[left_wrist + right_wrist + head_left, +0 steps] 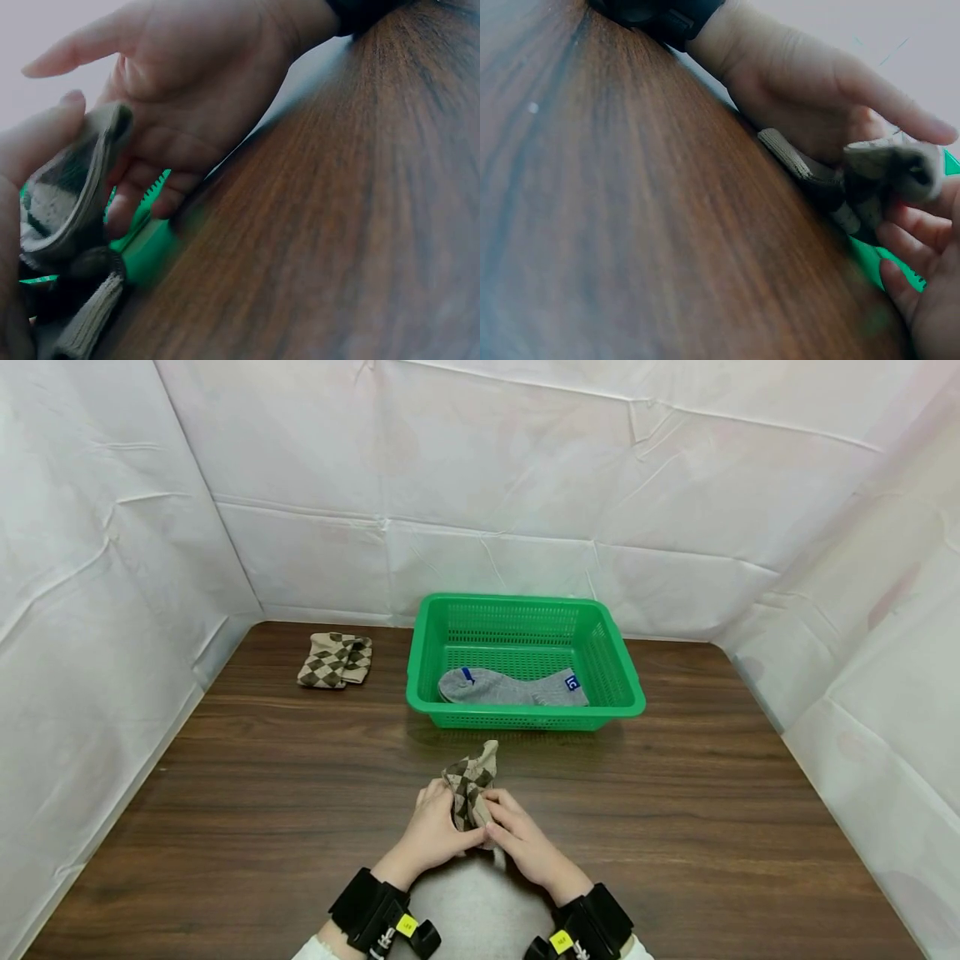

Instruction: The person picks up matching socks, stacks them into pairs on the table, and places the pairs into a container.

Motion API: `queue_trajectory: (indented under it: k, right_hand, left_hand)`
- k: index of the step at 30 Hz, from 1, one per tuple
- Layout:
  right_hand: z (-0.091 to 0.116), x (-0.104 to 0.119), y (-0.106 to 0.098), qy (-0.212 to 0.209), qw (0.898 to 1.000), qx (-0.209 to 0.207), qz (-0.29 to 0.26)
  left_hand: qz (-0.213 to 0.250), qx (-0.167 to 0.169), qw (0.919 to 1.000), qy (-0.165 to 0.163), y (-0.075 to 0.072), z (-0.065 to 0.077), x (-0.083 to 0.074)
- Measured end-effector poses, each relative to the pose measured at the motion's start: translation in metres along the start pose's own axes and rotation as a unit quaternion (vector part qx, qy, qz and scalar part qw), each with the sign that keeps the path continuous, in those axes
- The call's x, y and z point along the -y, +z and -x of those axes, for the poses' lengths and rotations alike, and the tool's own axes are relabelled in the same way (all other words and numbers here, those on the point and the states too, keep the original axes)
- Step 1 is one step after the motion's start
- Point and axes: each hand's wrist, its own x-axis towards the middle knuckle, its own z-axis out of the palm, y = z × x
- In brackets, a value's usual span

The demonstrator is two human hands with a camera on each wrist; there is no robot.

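Both hands are at a beige and dark-green checkered sock (471,789), bunched just above the table near its front edge. My left hand (435,833) grips it from the left, its thumb along the near edge. From the other side my right hand (523,843) holds it between fingers and thumb. In the left wrist view the sock's open cuff (97,172) faces the camera beside a thumb. The right wrist view shows a ribbed end (784,152) hanging low by the tabletop. Part of the sock is hidden behind the fingers.
A green perforated basket (525,712) stands beyond the hands, with grey socks (498,687) lying in it. At the back left of the wooden table (262,793) lies another checkered sock (333,660), folded. White sheeting (487,468) encloses the back and sides.
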Motion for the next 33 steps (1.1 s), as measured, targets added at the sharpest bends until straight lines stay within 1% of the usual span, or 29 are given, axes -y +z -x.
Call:
queue_trajectory:
  k: [2,4,6,8,9,11,12,14,15,17,19,21,23,26,28,29,31,33]
  right_hand:
    - [-0.0002,0.0016,0.0003,0.008,1.000,-0.002,-0.001]
    - [-0.0009,0.0029,0.0012,0.026,0.999,-0.025,-0.003]
    - [-0.0021,0.0033,0.0025,0.055,0.996,-0.070,-0.008]
    - [-0.0037,0.0032,0.0037,0.084,0.989,-0.121,-0.015]
    - [-0.0042,0.0028,0.0044,0.095,0.985,-0.141,-0.012]
    - [-0.0048,0.0022,0.0053,0.115,0.980,-0.160,-0.004]
    - [-0.0050,0.0019,0.0056,0.116,0.980,-0.160,0.005]
    - [-0.0048,0.0015,0.0059,0.108,0.983,-0.146,0.024]
    - [-0.0045,0.0013,0.0061,0.103,0.985,-0.137,0.032]
    - [-0.0041,0.0009,0.0063,0.087,0.988,-0.125,0.033]
    - [-0.0035,0.0002,0.0066,0.077,0.989,-0.123,0.018]
    - [-0.0028,-0.0005,0.0068,0.074,0.990,-0.124,-0.006]
    - [-0.0025,-0.0014,0.0067,0.069,0.990,-0.122,-0.028]
    - [-0.0024,-0.0013,0.0062,0.061,0.989,-0.120,-0.054]
    - [-0.0022,-0.0003,0.0059,0.068,0.988,-0.123,-0.065]
    - [-0.0021,0.0004,0.0057,0.074,0.987,-0.125,-0.070]
    - [-0.0020,0.0024,0.0052,0.094,0.983,-0.127,-0.089]
    - [-0.0019,0.0037,0.0045,0.121,0.979,-0.129,-0.106]
  left_hand:
    - [0.023,-0.015,0.9996,-0.002,0.0005,-0.0001,0.0003]
    - [0.046,-0.028,0.9985,-0.004,0.0011,-0.0002,0.0009]
    - [0.085,-0.034,0.9957,-0.009,0.0012,-0.0005,0.0009]
    - [0.132,-0.029,0.9905,-0.025,0.0004,0.0001,0.0006]
    - [0.164,-0.018,0.9858,-0.031,-0.0004,0.0005,0.0001]
    - [0.229,0.009,0.9726,-0.041,-0.0021,0.0012,-0.0008]
    - [0.255,0.024,0.9658,-0.041,-0.0033,0.0016,-0.0014]
    - [0.290,0.050,0.9551,-0.033,-0.0051,0.0023,-0.0022]
    - [0.302,0.061,0.9511,-0.026,-0.0053,0.0023,-0.0022]
    - [0.309,0.073,0.9483,-0.004,-0.0058,0.0024,-0.0017]
    - [0.310,0.079,0.9474,0.010,-0.0057,0.0024,-0.0011]
    - [0.305,0.084,0.9485,0.019,-0.0056,0.0022,-0.0006]
    - [0.298,0.085,0.9504,0.021,-0.0060,0.0024,-0.0006]
    - [0.279,0.079,0.9569,0.009,-0.0061,0.0022,-0.0015]
    - [0.273,0.071,0.9592,0.000,-0.0056,0.0013,-0.0019]
    - [0.272,0.067,0.9598,-0.006,-0.0054,0.0006,-0.0022]
    - [0.274,0.056,0.9595,-0.031,-0.0048,-0.0005,-0.0028]
    - [0.281,0.042,0.9573,-0.055,-0.0045,-0.0018,-0.0037]
